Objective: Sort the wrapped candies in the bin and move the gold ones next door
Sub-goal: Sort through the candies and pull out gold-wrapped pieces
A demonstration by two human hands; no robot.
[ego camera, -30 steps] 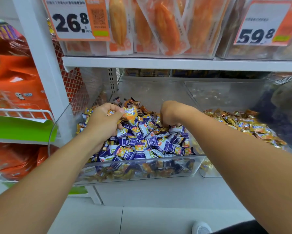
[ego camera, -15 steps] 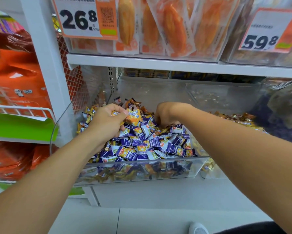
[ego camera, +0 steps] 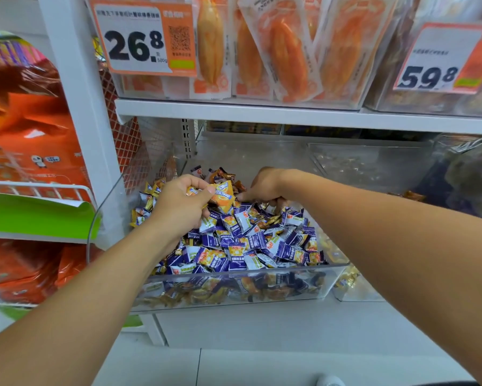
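Wrapped candies (ego camera: 234,246): a heap of purple, white and orange pieces, too many to count, filling 1 clear bin (ego camera: 234,291) at centre frame. The heap reaches the bin's front rim at lower centre; open room remains above it, under the white shelf edge (ego camera: 289,115) across the upper frame. Gold candies (ego camera: 408,195): a few show at centre right, in 1 neighbouring clear bin (ego camera: 373,162) just beside the first; the forearm hides the rest. Left hand (ego camera: 181,201): fingers curled, gripping 1 orange wrapped candy (ego camera: 223,196) and what looks like more behind it, raised just over the heap's upper left part. Right hand (ego camera: 264,185): fingers bent down into the heap's far side; what they grip cannot be told. Price tags: 2, one at upper left (ego camera: 145,40), one at upper right (ego camera: 443,59).
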